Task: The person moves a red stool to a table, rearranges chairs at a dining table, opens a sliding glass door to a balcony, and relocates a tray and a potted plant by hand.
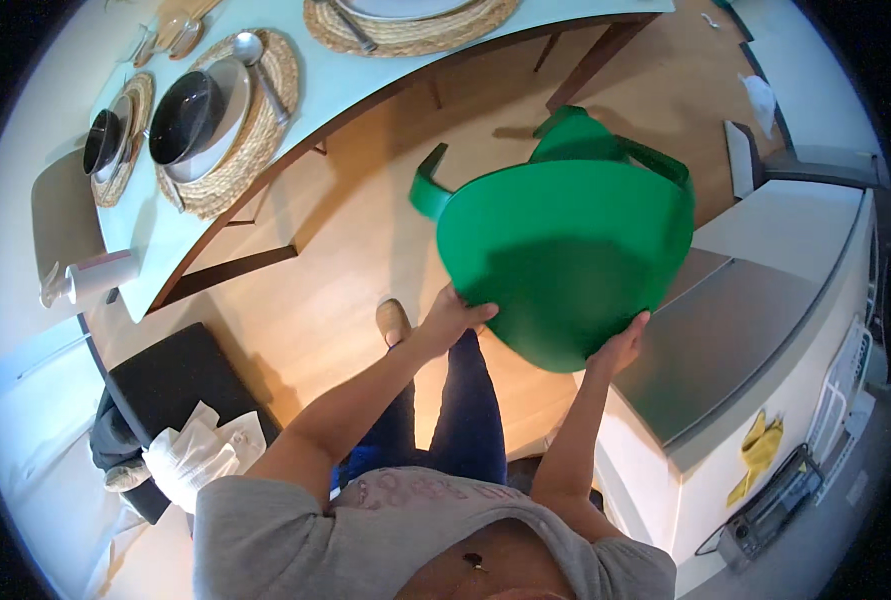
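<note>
A green plastic stool (565, 250) hangs tilted in front of me, its broad rounded seat facing me and several thick legs pointing away. My left hand (455, 322) grips the seat's near edge on the left, thumb over the top. On the right, my right hand (620, 345) closes around the same edge. Most of the fingers of both hands are hidden beneath the seat. The stool is above the wooden floor (350, 215), close to a grey-topped counter (735, 320) on the right.
At the upper left stands a pale table (330, 75) with black bowls (186, 118), plates, woven placemats (280, 75) and spoons. A spray bottle (95, 276) is at its edge. White cloth (205, 452) lies on a black seat (185, 385) at lower left. A yellow cloth (757, 452) hangs beside the counter.
</note>
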Motion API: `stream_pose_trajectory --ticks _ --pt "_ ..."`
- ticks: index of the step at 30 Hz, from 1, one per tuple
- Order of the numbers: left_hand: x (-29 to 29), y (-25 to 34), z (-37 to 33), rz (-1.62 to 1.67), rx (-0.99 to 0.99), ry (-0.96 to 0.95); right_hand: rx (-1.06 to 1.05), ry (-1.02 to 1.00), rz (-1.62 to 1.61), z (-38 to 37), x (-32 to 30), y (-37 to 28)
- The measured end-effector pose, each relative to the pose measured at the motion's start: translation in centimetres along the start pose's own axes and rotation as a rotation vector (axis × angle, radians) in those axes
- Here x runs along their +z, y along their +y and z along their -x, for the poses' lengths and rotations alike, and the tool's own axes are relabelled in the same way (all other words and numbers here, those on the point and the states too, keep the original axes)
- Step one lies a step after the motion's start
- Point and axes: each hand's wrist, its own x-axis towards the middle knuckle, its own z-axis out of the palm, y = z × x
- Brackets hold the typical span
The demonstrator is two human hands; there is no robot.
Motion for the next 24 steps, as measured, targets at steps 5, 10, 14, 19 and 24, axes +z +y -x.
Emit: stream_pose_trajectory --ticks 5,10,14,19,24 --pt "-6.4 -2.8 10.9 0.037 0.038 0.047 -0.158 -0.102 -0.030 11.4 -2.0 -2.4" --pt "-12.0 -3.3 20.1 0.193 -0.104 0.190 -0.304 -0.366 0.186 20.6 -0.6 -2.0" --pt "-17.8 -4.5 20.9 0.372 -0.095 0.313 -0.279 -0.514 0.399 22.8 5.6 2.1" --pt "-26.8 -5.5 12.9 0.177 -0.041 0.464 -0.244 -0.533 0.484 21.1 17.3 12.7" --pt "-38.3 -4.4 3.0 0.101 -0.009 0.479 -0.093 -0.571 0.402 20.2 28.4 19.5"
